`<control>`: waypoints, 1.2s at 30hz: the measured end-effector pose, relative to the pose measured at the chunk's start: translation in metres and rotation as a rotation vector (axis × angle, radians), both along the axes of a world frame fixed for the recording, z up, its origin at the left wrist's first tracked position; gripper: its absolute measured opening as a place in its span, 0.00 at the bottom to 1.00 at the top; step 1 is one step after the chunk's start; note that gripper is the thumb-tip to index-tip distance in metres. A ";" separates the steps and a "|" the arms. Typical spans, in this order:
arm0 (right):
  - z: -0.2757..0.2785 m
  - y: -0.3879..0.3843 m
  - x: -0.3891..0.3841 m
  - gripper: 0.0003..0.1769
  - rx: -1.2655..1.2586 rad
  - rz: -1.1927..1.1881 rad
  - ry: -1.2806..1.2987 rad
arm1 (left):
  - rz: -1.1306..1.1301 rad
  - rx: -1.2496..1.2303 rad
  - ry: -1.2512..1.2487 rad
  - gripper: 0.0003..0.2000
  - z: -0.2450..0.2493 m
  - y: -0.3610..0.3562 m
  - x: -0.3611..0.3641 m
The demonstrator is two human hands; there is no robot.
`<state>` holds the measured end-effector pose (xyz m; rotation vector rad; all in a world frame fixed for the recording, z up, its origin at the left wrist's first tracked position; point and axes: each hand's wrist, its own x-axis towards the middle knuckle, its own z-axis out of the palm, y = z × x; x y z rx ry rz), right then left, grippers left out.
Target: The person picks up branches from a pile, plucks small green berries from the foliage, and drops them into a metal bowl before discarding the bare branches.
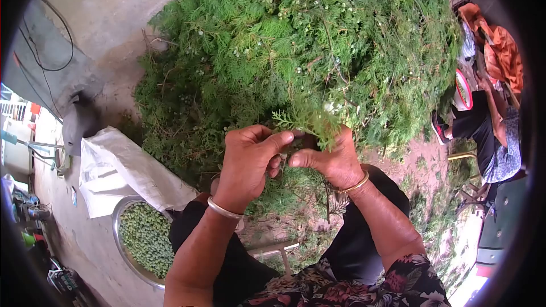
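Both hands are close together over the near edge of a large pile of green conifer branches. My right hand is closed around a small leafy green sprig, whose tips point up and left. Just left of it, my left hand has its thumb and fingers pressed together by the sprig's lower part; what lies between them is too small to make out. Small pale round cones dot the branches. At the lower left stands a metal basin holding many small green cones.
A white sack lies beside the basin. At the right, a seated person is near a red-rimmed white container and orange cloth. Fallen sprigs litter the floor below the pile. Cables lie at the upper left.
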<state>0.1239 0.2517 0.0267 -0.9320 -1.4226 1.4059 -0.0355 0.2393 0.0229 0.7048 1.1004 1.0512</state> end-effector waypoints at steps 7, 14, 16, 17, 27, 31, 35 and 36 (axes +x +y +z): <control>-0.024 0.004 0.004 0.09 0.259 -0.068 -0.172 | 0.055 0.040 -0.029 0.06 -0.006 0.004 0.003; -0.009 0.006 0.011 0.04 -0.184 0.041 0.014 | -0.142 0.220 0.030 0.08 -0.002 0.001 -0.004; -0.005 0.004 0.014 0.03 -0.309 0.032 0.064 | -0.142 0.145 -0.100 0.08 0.009 0.000 -0.003; -0.003 0.003 0.016 0.03 -0.413 0.056 0.189 | -0.141 0.070 -0.228 0.08 0.011 -0.001 -0.003; -0.010 0.004 0.026 0.15 -0.551 0.219 0.583 | -0.129 -0.055 -0.773 0.04 -0.007 0.004 -0.013; -0.017 0.005 0.024 0.13 -0.467 0.077 0.489 | -0.154 0.099 -0.419 0.04 0.002 -0.005 0.007; -0.010 0.000 0.014 0.13 -0.412 -0.078 0.300 | -0.105 0.376 0.094 0.05 -0.009 -0.010 0.025; -0.010 -0.001 0.012 0.13 -0.390 -0.095 0.268 | -0.103 0.375 0.094 0.05 -0.008 -0.010 0.025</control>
